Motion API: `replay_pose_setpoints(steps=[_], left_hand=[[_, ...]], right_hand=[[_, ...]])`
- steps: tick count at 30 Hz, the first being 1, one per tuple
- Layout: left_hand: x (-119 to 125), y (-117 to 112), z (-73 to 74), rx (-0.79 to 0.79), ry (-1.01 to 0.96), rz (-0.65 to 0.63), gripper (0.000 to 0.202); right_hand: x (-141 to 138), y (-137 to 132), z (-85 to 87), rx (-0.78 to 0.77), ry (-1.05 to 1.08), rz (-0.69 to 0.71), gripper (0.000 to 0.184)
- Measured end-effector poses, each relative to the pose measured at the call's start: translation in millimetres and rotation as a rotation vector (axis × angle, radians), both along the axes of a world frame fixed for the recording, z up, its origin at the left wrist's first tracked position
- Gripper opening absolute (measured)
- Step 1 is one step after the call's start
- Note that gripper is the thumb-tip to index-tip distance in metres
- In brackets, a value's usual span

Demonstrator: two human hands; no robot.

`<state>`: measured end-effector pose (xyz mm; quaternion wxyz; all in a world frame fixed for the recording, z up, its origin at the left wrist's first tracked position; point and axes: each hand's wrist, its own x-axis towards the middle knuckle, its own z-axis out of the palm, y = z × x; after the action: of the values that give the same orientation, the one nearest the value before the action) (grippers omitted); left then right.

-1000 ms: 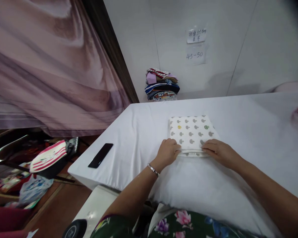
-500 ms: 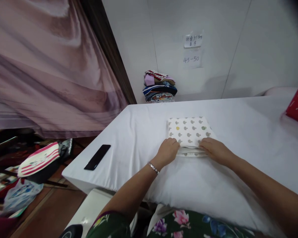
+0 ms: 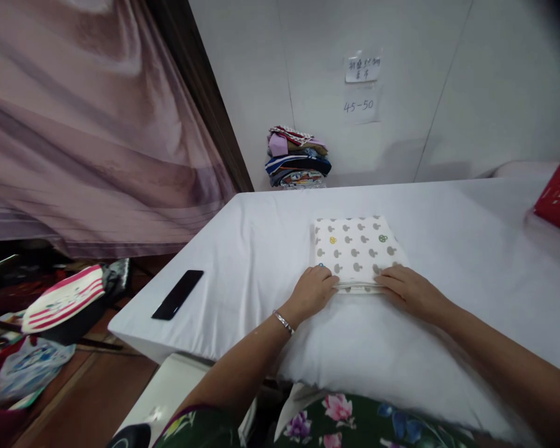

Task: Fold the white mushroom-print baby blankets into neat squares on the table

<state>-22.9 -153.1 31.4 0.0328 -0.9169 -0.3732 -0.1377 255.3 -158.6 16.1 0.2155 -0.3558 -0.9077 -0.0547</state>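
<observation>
Closer together than half a second ago are the layers at the near edge of the folded cloth (image 3: 354, 249), and the left hand (image 3: 312, 289) and the right hand (image 3: 408, 289) have lowered with them. Fingers of each hand are gripping this edge, one hand near each corner. Patterned with grey shapes, the cloth lies on the white bench (image 3: 471, 236). Beyond the bench, a stack of clothes (image 3: 298, 162) stands before the wall (image 3: 494, 81).
</observation>
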Motion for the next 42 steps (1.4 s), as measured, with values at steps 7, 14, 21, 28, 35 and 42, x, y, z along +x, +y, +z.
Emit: replay_pose_setpoints(steps=[7, 14, 21, 28, 35, 42], left_hand=[[0, -2, 2.0, -0.004, 0.049, 0.010, 0.021], [5, -1, 4.5, 0.003, 0.096, 0.040, 0.029], [5, 0, 3.3, -0.023, 0.095, 0.087, 0.024], [9, 0, 2.9, -0.001, 0.095, 0.082, 0.020], [9, -3, 7.0, 0.059, 0.099, 0.077, 0.016], [8, -11, -1.5, 0.043, 0.075, 0.060, 0.012]], right_hand=[[8, -1, -9.2, 0.057, -0.037, -0.040, 0.032], [12, 0, -13.5, 0.024, -0.060, -0.051, 0.039], [8, -2, -6.4, -0.081, 0.022, -0.087, 0.042], [9, 0, 2.8, -0.175, -0.020, -0.090, 0.046], [19, -5, -2.9, -0.162, 0.030, -0.131, 0.042], [25, -11, -20.9, 0.000, 0.047, -0.028, 0.045]])
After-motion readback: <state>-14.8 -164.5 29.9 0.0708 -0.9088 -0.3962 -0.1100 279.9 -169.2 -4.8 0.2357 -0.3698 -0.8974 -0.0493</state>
